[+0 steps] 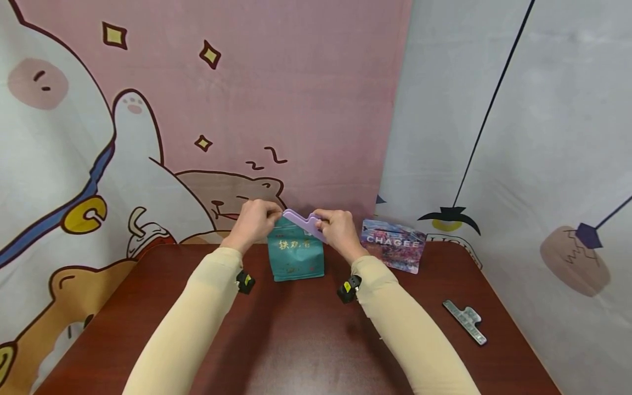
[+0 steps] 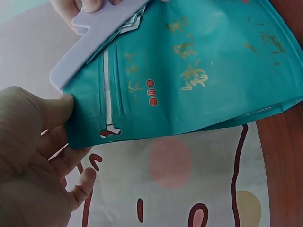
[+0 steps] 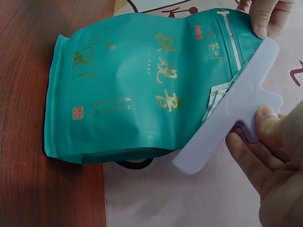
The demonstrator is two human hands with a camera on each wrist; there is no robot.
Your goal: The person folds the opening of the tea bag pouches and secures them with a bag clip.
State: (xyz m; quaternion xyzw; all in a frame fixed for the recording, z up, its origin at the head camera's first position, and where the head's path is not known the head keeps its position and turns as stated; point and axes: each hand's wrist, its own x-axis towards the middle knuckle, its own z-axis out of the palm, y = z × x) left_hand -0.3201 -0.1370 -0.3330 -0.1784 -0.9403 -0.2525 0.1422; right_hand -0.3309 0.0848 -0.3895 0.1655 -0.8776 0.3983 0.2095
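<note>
While my left hand (image 1: 253,222) pinches a top corner of the teal bag (image 1: 297,260), my right hand (image 1: 340,230) pinches the handle of the lilac clip (image 3: 234,104); it (long axis slanting down rightward) lies along the bag's top, between my 2 hands, right one nearer.

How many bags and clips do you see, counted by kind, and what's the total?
Bags: 2 (teal bag, CHAGEE bag)
Clips: 2 (purple clip, grey clip)
Total: 4
</note>
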